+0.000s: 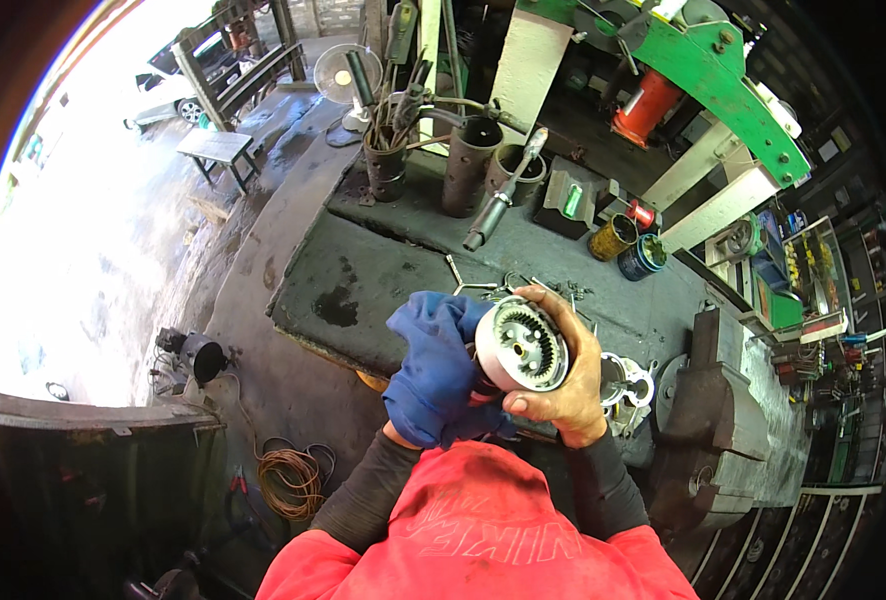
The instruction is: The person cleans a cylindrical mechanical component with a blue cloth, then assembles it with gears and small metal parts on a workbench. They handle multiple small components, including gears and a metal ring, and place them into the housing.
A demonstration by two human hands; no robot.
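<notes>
A round metal ring gear housing (496, 358) with inner teeth is held up in front of my chest, its toothed opening facing up. My right hand (578, 375) is closed round its right side, the thumb on the lower rim. A blue cloth (431, 345) drapes over my left hand (397, 436) and presses against the housing's left side. Most of the left fingers are hidden under the cloth. Beyond the housing lie a three-armed wrench (458, 277) and some small parts. A silver cast metal part (630, 385) rests on the bench to the right.
The dark workbench (363, 265) carries tool-filled metal cylinders (385, 170), a long tool (503, 195), and yellow (613, 238) and blue cans (643, 258). A large bench vise (718, 400) stands at right. Behind rises a green press frame (688, 60). Coiled cable (291, 483) lies on the left floor.
</notes>
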